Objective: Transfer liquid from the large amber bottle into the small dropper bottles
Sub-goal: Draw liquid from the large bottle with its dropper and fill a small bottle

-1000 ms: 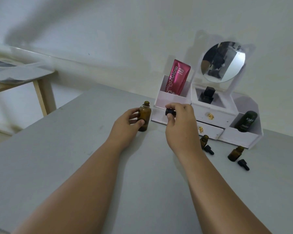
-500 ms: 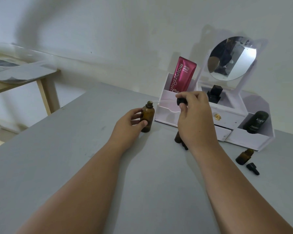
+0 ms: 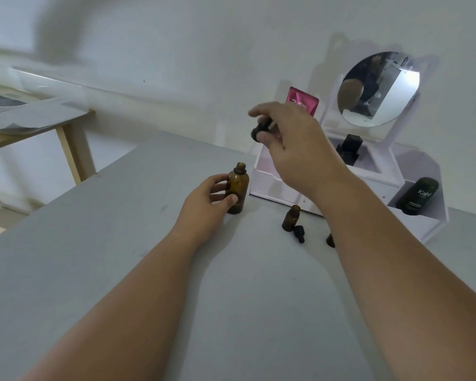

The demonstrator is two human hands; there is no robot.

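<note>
The large amber bottle (image 3: 238, 187) stands upright and uncapped on the grey table (image 3: 94, 257); my left hand (image 3: 208, 200) grips its side. My right hand (image 3: 291, 144) is raised above and right of the bottle, pinching a black dropper cap (image 3: 260, 129); its glass tube is too blurred to make out. A small amber dropper bottle (image 3: 291, 218) stands open to the right, with a loose black cap (image 3: 299, 232) beside it. A second small bottle (image 3: 330, 240) is mostly hidden behind my right forearm.
A white cosmetic organiser (image 3: 429, 215) with a round mirror (image 3: 378, 88) stands at the back right. It holds a pink tube (image 3: 302, 100), a black item (image 3: 349, 149) and a dark Kahf bottle (image 3: 417, 196). A wooden side table (image 3: 66, 133) stands left.
My right hand has lifted the dropper cap up from the large bottle's mouth to well above it. The camera view shifted; my left hand stays on the bottle.
</note>
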